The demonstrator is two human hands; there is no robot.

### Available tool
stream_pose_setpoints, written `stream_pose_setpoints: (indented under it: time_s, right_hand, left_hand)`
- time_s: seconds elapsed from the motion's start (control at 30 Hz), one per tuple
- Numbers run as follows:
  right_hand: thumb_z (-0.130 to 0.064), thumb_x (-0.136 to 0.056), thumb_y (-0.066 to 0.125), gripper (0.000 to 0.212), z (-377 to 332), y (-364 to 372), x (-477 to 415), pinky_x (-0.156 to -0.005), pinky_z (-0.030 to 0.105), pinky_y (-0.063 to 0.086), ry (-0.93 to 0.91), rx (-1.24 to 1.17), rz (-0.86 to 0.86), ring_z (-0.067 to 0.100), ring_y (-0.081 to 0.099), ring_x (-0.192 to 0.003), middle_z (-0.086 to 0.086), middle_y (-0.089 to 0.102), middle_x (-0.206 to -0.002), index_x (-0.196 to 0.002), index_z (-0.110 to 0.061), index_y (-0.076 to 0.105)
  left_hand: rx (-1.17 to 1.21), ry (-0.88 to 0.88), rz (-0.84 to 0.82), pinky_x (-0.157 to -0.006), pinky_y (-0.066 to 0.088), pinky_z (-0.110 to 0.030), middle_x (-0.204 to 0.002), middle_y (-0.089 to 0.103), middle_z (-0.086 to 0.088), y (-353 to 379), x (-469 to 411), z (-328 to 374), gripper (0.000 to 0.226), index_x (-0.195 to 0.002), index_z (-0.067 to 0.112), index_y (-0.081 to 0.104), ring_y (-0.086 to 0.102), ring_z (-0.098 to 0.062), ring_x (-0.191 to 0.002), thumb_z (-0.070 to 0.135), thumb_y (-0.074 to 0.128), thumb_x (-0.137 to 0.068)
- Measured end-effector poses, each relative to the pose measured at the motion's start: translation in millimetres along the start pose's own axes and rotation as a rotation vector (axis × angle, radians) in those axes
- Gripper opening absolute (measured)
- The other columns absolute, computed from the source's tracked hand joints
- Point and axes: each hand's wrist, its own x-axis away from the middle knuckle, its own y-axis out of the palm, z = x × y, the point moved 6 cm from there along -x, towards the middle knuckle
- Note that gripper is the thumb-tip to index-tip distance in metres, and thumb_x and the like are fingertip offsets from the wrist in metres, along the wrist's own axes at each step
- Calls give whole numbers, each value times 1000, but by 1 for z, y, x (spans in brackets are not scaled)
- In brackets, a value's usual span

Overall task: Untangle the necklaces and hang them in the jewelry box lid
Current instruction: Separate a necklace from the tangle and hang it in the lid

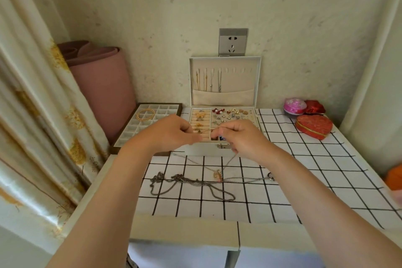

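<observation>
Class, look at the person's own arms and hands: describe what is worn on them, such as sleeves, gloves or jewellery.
Both are bare. The left arm and right arm show no sleeves up to the frame's edge. The left hand and right hand wear no gloves, and no ring, watch or bracelet shows on them.

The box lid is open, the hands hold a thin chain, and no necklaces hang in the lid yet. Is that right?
Not quite. In the head view, several necklaces already hang from the left hooks of the open lid. The left hand and right hand do pinch a thin chain.
</observation>
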Motion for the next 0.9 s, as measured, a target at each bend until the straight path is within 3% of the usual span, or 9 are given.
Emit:
stream_pose_setpoints:
  time_s: [0.1,0.27,0.33,0.4,0.5,0.57,0.7,0.8,0.9]
  right_hand:
    - [-11,-103,47,27,6,-16,5,-47,9,35,41,33,22,-17,48,-41,-32,45,-37,-106,-6,74]
    - [-13,-101,50,27,13,-22,8,-61,13,30,52,53,20,-20,48,-47,-33,49,-41,-101,-9,77]
    - [-13,-102,49,29,16,-24,7,-58,13,28,63,33,32,-13,47,-42,-26,48,-41,-98,-9,77]
    - [-14,-102,49,31,20,-25,5,-52,13,34,75,13,31,1,39,-39,-10,47,-49,-91,-14,78]
    - [-9,-101,49,31,27,-21,5,-52,31,50,119,-84,-10,19,51,-47,8,60,-63,-89,-10,78]
    - [-4,-101,48,28,25,-16,6,-65,36,59,138,-218,-46,24,63,-59,10,69,-75,-97,-5,75]
    - [1,-96,49,28,8,-8,6,-79,44,58,65,-508,-171,31,66,-75,18,70,-89,-113,-2,70]
    - [-10,-87,47,29,-14,-11,2,-68,39,52,-8,-596,-234,27,59,-65,15,63,-79,-101,-8,73]
    - [-16,-95,44,26,-36,-25,-9,-50,30,37,-32,-588,-230,17,36,-50,6,46,-63,-95,-7,68]
  left_hand:
    - [60,-35,8,-61,42,-25,-49,45,6,-6,4,-10,41,-63,14,57,42,-4,-41,46,69,-87]
    - [446,31,-17,-98,49,-37,-53,45,-8,-9,9,-6,48,-64,5,53,55,-14,-53,45,63,-88]
    - [778,120,-55,-93,56,-42,-52,32,-3,-8,10,6,37,-66,7,52,52,-14,-49,29,57,-96]
    - [934,171,-91,-73,61,-39,-58,28,0,-5,11,17,25,-74,10,54,40,-12,-47,22,56,-96]
    - [797,236,-57,-51,45,-27,-65,33,1,-2,11,33,17,-84,17,63,32,-13,-52,23,56,-98]
    - [712,254,-40,-48,31,-23,-66,38,2,0,11,46,20,-84,21,65,33,-13,-53,22,53,-100]
    - [606,284,-80,-46,27,-20,-64,44,4,-1,11,73,18,-87,16,66,34,-11,-51,21,55,-100]
    - [507,276,-104,-47,30,-18,-61,50,5,-11,4,87,21,-89,3,66,36,-9,-50,19,56,-99]
    - [405,277,-68,-49,34,-17,-61,55,6,-30,-9,98,20,-88,6,69,39,-7,-50,18,58,-97]
